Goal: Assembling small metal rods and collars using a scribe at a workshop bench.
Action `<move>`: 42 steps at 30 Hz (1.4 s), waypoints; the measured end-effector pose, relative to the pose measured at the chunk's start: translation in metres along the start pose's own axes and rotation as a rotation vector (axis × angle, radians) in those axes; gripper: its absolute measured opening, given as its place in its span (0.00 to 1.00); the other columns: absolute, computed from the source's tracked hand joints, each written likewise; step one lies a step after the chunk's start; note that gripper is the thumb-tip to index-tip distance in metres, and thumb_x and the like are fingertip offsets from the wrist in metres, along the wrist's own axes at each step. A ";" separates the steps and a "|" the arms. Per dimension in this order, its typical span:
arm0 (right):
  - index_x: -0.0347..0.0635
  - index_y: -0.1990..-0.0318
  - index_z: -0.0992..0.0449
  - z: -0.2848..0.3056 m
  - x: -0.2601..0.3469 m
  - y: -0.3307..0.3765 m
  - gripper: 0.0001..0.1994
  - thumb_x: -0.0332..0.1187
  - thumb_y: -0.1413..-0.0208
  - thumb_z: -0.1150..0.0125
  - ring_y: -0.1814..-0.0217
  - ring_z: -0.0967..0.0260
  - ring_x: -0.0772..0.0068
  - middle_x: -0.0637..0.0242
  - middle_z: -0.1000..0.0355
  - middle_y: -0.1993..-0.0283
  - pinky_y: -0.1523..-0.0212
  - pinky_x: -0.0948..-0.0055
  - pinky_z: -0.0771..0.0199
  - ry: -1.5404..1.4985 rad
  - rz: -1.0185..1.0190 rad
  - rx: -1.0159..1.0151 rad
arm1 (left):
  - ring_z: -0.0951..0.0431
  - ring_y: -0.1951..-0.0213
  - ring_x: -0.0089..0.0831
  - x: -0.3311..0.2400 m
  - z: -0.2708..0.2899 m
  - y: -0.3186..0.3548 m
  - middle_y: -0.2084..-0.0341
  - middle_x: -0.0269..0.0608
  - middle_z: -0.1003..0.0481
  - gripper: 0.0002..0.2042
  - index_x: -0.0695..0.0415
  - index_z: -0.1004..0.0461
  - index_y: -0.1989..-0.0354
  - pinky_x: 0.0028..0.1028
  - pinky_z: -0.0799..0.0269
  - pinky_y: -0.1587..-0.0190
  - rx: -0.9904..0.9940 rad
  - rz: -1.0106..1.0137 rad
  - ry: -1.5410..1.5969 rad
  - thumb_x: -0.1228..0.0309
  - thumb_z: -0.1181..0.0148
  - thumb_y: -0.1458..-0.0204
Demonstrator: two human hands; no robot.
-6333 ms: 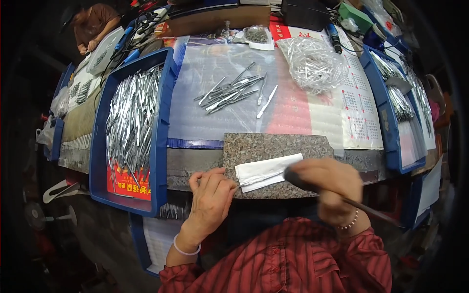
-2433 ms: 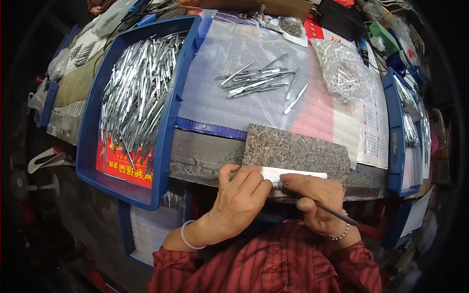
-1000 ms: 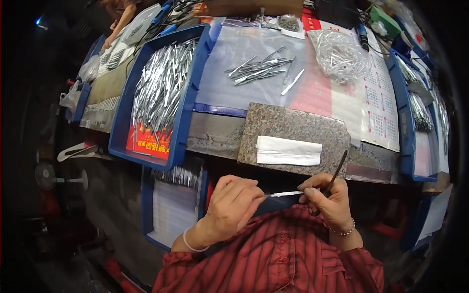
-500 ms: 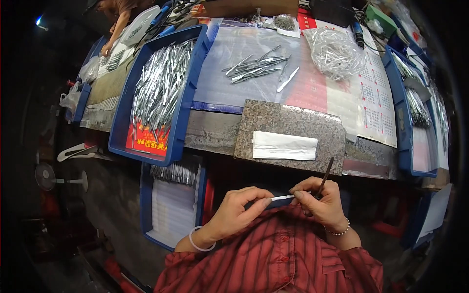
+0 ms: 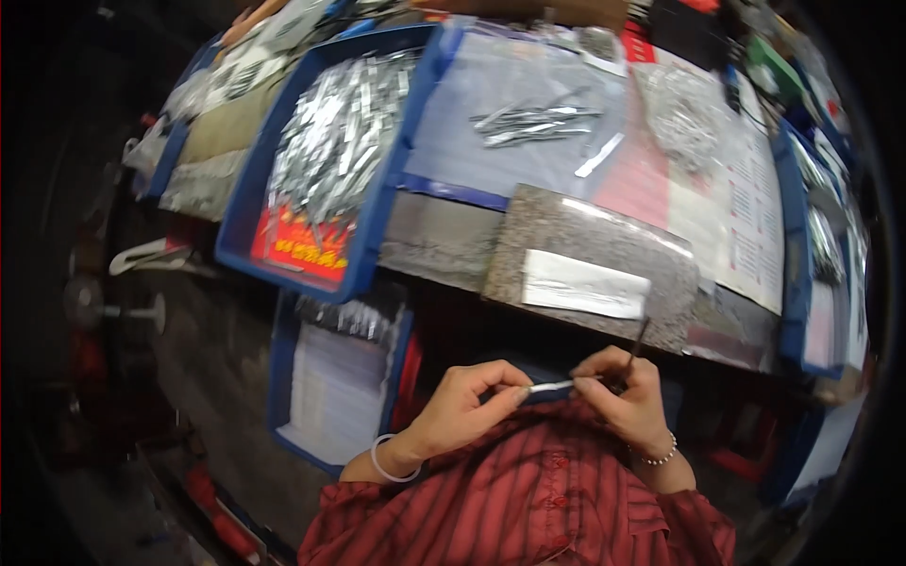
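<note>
A worn grey bench (image 5: 439,241) spans the view. At its left stands a long blue plastic bin (image 5: 396,156) filled with slender silvery metal pieces (image 5: 335,137). Along the near edge lies a flat speckled granite slab (image 5: 585,226). In front of it, over the person's lap, the left hand (image 5: 477,401) and right hand (image 5: 628,396) face each other, each grip pinched closed, thumb against finger. A folded white pad (image 5: 587,284) rests on the slab. A thin dark rod (image 5: 638,341) sticks up from the right hand. Smallest, a slim silvery-white strip (image 5: 551,387) bridges both grips, held at either end.
</note>
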State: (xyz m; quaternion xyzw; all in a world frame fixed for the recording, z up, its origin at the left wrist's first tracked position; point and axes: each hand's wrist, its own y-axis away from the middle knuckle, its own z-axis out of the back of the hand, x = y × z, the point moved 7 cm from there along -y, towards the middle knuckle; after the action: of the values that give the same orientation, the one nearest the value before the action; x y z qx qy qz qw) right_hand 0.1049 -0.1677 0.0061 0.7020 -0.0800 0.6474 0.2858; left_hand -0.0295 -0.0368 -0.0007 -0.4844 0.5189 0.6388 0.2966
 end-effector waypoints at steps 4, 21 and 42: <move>0.33 0.63 0.24 -0.001 -0.009 0.003 0.04 0.22 0.44 0.44 0.73 0.28 0.81 0.65 0.24 0.72 0.73 0.83 0.31 -0.102 -0.086 -0.080 | 0.29 0.73 0.13 0.011 0.017 0.017 0.75 0.29 0.25 0.05 0.63 0.24 0.61 0.17 0.34 0.71 -0.020 -0.113 -0.032 0.76 0.43 0.43; 0.33 0.66 0.24 -0.046 0.015 -0.012 0.03 0.23 0.47 0.41 0.79 0.33 0.75 0.62 0.29 0.77 0.76 0.77 0.35 0.357 0.148 0.099 | 0.27 0.62 0.46 0.148 0.245 0.055 0.70 0.47 0.25 0.06 0.56 0.22 0.68 0.43 0.35 0.59 -1.158 -0.075 -1.070 0.68 0.42 0.49; 0.36 0.63 0.24 -0.061 0.014 -0.019 0.06 0.26 0.49 0.38 0.72 0.26 0.54 0.56 0.26 0.69 0.72 0.64 0.27 0.536 0.317 0.295 | 0.26 0.63 0.39 0.137 0.225 0.033 0.70 0.39 0.26 0.03 0.52 0.26 0.69 0.41 0.39 0.57 -1.061 -0.095 -1.308 0.68 0.42 0.50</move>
State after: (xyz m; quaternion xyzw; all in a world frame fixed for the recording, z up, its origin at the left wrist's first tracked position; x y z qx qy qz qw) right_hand 0.0634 -0.1180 0.0139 0.5195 -0.0158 0.8498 0.0877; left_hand -0.1777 0.1505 -0.1172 -0.1133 -0.1473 0.9365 0.2973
